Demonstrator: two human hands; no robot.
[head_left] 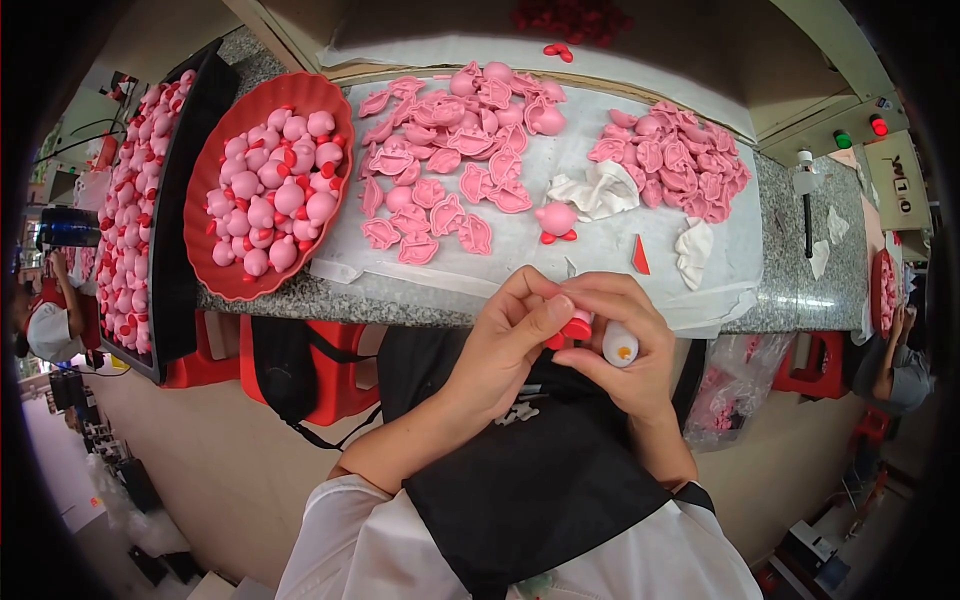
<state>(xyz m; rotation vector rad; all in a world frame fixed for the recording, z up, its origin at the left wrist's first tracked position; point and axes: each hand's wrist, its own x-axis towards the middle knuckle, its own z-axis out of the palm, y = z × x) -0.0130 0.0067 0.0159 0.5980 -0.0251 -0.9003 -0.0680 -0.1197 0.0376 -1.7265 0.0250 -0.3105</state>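
My left hand [508,335] and my right hand [645,355] meet in front of the bench edge. Between the left thumb and fingers is a small red and pink toy piece [577,327], partly covered by the fingers. A white squeeze bottle [620,346] with a rounded, orange-marked end is tucked in my right hand; a pale tip shows above the fingers. Just beyond my hands, a round pink toy figure with red feet [556,221] sits on the white paper [420,284]. A red pointed scrap [640,255] lies to its right.
Pink molded shell pieces [440,150] spread across the paper, with another pile [680,160] at right. Crumpled tissue [597,190] lies between them. At left stand a red scalloped bowl [200,225] of pink figures and a black tray [172,300] of more. Red stools [340,375] are below.
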